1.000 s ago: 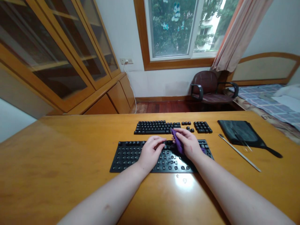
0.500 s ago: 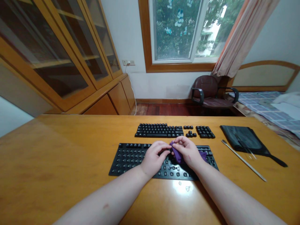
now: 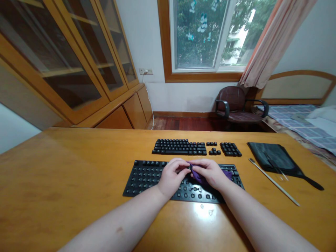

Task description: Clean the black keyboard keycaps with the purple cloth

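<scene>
A black keyboard base (image 3: 189, 196) lies across the desk under both hands. Much of it shows bare key mounts, while keycaps still sit along its top row. My left hand (image 3: 172, 176) is over its middle, thumb and fingertips pinching a small dark piece that looks like a keycap (image 3: 189, 167). My right hand (image 3: 210, 173) grips a purple cloth (image 3: 198, 177) and presses it against that piece. More of the cloth spreads out beyond the right wrist, over the number-pad side. The fingers partly hide the small piece.
Loose black keycaps (image 3: 178, 147) stand in keyboard order behind the base, with a number-pad group (image 3: 230, 149) at their right. To the right lie a thin stick-like brush (image 3: 274, 182), a dark pouch (image 3: 273, 157) and a wire keycap puller (image 3: 278, 167).
My right hand's fingers have flattened and moved slightly toward the left hand, drawing the cloth over the small piece. The left hand stays nearly still. The view has shifted slightly.
</scene>
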The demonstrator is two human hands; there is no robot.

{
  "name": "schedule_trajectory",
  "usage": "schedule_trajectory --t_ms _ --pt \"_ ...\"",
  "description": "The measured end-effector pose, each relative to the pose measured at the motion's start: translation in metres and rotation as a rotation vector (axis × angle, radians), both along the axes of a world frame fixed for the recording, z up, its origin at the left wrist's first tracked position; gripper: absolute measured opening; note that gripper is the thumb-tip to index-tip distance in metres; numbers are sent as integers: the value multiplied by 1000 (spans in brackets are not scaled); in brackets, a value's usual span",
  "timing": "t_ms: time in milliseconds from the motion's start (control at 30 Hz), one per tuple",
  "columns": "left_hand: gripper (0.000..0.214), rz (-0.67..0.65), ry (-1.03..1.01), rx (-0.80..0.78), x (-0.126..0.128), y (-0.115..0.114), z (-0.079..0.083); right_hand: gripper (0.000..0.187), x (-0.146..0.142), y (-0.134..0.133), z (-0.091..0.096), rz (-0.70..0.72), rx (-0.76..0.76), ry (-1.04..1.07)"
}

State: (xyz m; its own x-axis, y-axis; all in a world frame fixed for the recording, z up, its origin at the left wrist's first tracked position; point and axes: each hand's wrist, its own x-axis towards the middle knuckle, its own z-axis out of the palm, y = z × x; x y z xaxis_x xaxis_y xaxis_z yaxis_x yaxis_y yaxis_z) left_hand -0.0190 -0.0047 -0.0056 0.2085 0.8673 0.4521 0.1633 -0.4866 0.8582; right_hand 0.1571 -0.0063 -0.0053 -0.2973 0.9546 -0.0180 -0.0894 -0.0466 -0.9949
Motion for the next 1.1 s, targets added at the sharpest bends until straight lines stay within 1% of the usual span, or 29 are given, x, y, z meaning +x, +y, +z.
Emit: schedule_trajectory --t_ms 100,167,300,467,667,767,867,967,1100 --pt "7 5 -2 38 0 1 2 34 0 1 0 -39 49 -79" --pt "7 15 -3 36 -1 2 2 32 0 1 -1 -65 80 -114" --pt "9 32 8 -9 -1 2 2 29 0 1 -2 -81 126 -143" --pt "8 48 7 -81 -1 3 -1 24 -1 -1 1 -90 182 -198" --pt "8 51 29 -139 -1 4 -4 15 -3 -2 -1 -210 190 -221" --pt "9 34 -33 -177 0 4 -7 17 -3 -1 -2 -191 218 -234" --pt "11 1 -117 -260 1 5 -10 23 -2 -1 -3 -149 238 -239" --pt "14 -17 -148 -327 1 6 -11 24 -1 0 -3 -126 249 -241" --pt "15 -43 -167 -391 1 7 -10 20 -2 -1 -4 -165 255 -225"
